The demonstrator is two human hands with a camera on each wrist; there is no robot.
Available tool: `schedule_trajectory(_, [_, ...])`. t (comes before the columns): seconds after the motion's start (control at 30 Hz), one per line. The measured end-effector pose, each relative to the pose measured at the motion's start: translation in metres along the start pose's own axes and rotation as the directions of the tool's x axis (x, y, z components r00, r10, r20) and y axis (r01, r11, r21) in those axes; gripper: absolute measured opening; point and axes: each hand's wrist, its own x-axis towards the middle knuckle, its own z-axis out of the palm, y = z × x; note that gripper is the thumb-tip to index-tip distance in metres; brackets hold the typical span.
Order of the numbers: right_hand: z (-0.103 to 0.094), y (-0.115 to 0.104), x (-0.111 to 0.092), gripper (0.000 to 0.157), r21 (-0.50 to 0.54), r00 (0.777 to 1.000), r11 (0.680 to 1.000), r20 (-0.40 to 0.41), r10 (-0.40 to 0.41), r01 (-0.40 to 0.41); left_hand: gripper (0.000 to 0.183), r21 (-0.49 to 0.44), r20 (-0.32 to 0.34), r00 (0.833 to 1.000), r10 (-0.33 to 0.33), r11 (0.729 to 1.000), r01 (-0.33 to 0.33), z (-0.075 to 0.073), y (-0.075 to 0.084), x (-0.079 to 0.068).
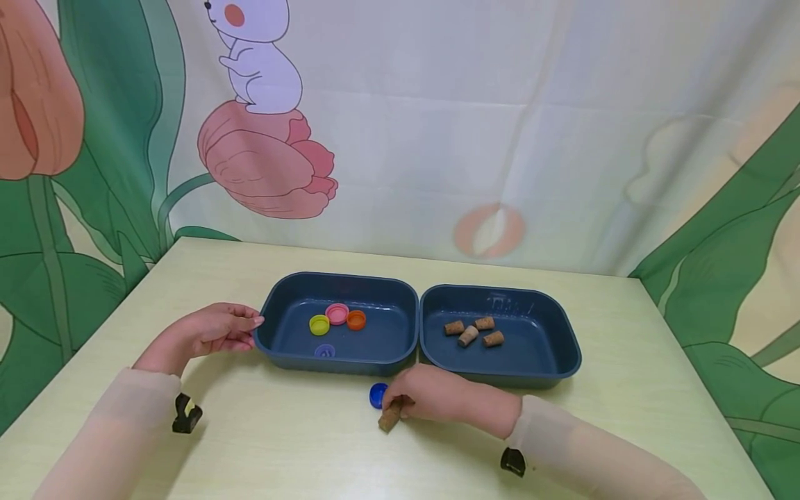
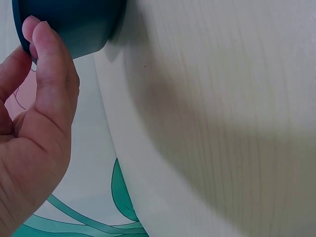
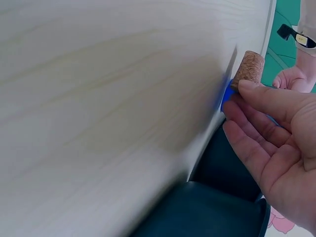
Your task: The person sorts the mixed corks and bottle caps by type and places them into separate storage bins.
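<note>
In front of the two dark blue trays, my right hand (image 1: 431, 392) pinches a cork (image 1: 390, 415) between thumb and fingers. The right wrist view shows the cork (image 3: 249, 68) with its free end pointing away from the thumb. Right beside those fingers lies a blue bottle cap (image 1: 378, 395), partly covered by the hand. My left hand (image 1: 219, 328) grips the left end of the left tray (image 1: 337, 366), thumb at the rim. In the left wrist view the fingers (image 2: 52, 69) lie against that tray's outer wall (image 2: 84, 29).
Inside the left tray are a yellow cap (image 1: 319, 325), a pink cap (image 1: 337, 314), an orange cap (image 1: 356, 320) and a purple cap (image 1: 325, 351). The right tray (image 1: 500, 379), close beside it, holds several corks (image 1: 493, 339). A printed curtain (image 1: 406, 139) hangs behind the table (image 1: 281, 444).
</note>
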Motion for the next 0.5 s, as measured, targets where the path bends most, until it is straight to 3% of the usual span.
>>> schedule_trajectory(0.27, [-0.005,-0.004,-0.006,0.02,-0.059,1.0,0.998,0.012,0.021,-0.02,0.025,0.008,-0.003,1.0,-0.005,1.0,0.005,-0.001,0.0,0.0])
schedule_trajectory(0.5, [-0.012,-0.003,-0.016,0.023,-0.06,1.0,0.998,0.005,-0.028,0.028,0.025,0.011,-0.006,1.0,-0.009,1.0,0.009,0.0,0.002,-0.001])
